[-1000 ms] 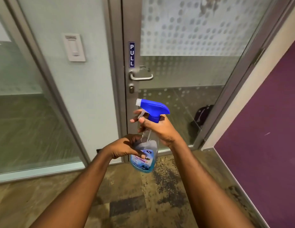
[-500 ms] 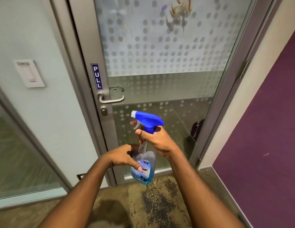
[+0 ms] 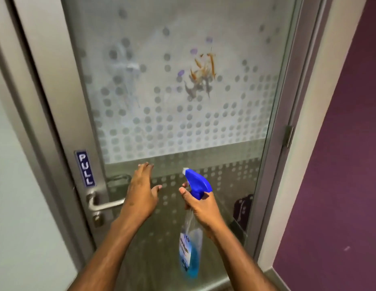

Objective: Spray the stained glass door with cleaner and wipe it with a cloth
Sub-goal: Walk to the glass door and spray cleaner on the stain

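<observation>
The glass door (image 3: 235, 114) has a frosted dotted film and fills the view. An orange and grey stain (image 3: 200, 75) is smeared high on the glass, with a fainter whitish smear (image 3: 128, 68) to its left. My right hand (image 3: 200, 207) grips the neck of a clear spray bottle (image 3: 190, 250) with blue liquid and a blue trigger head (image 3: 196, 182), nozzle aimed up-left toward the glass. My left hand (image 3: 142, 194) is raised beside it, empty, fingers spread, close to the glass. No cloth is in view.
A metal lever handle (image 3: 105, 203) and a blue PULL sign (image 3: 85, 168) sit on the door's left frame. A purple wall (image 3: 340, 164) stands at the right, with a hinge (image 3: 289, 136) on the frame. A dark bag (image 3: 242, 207) lies behind the glass.
My left hand has let go of the bottle's body and risen toward the glass. The view has tilted up and moved closer to the door, bringing the stain to the centre.
</observation>
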